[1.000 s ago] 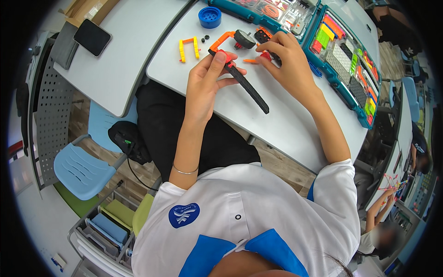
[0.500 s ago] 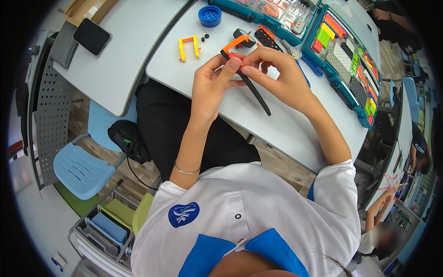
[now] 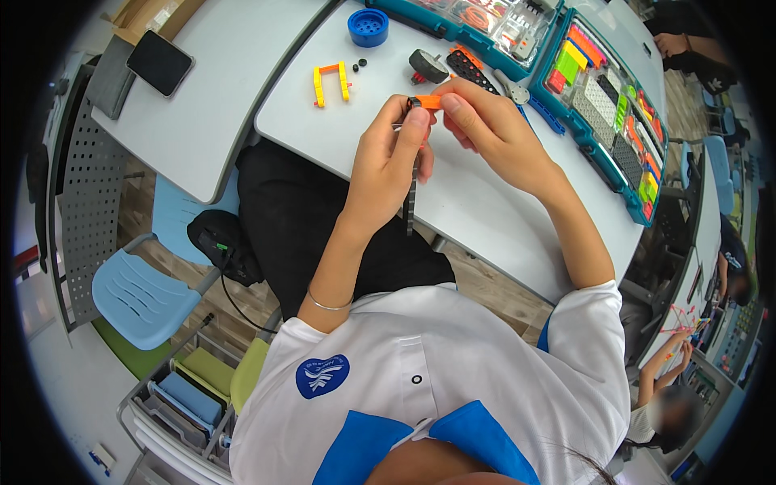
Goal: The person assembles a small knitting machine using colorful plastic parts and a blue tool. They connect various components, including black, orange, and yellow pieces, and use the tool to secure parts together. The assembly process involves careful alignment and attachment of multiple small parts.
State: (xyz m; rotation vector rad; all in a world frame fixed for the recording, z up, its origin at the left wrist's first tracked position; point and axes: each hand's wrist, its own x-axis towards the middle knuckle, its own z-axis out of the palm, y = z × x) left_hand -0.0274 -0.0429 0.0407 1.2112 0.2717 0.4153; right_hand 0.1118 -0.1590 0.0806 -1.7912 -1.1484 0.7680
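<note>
Both my hands are raised over the white table's near edge, working on one small plastic construction. My left hand (image 3: 390, 158) pinches a long black beam (image 3: 411, 202), which hangs down below its fingers. My right hand (image 3: 497, 133) grips an orange piece (image 3: 428, 102) joined to the top of that beam. The fingers hide most of the joint. Just beyond lies a grey-and-black wheel (image 3: 428, 66) with a red part under it. A black perforated plate (image 3: 469, 69) with orange edging rests beside the wheel.
A yellow-and-orange frame (image 3: 330, 71), small black rings (image 3: 361, 63) and a blue wheel hub (image 3: 368, 28) lie on the table (image 3: 299, 105). An open teal case (image 3: 594, 137) of colourful parts stands at the right. A phone (image 3: 162, 65) sits on the left table.
The construction has been turned: the black beam now hangs nearly straight down, and the orange piece points right. My right hand has shifted onto the orange piece, uncovering the wheel behind.
</note>
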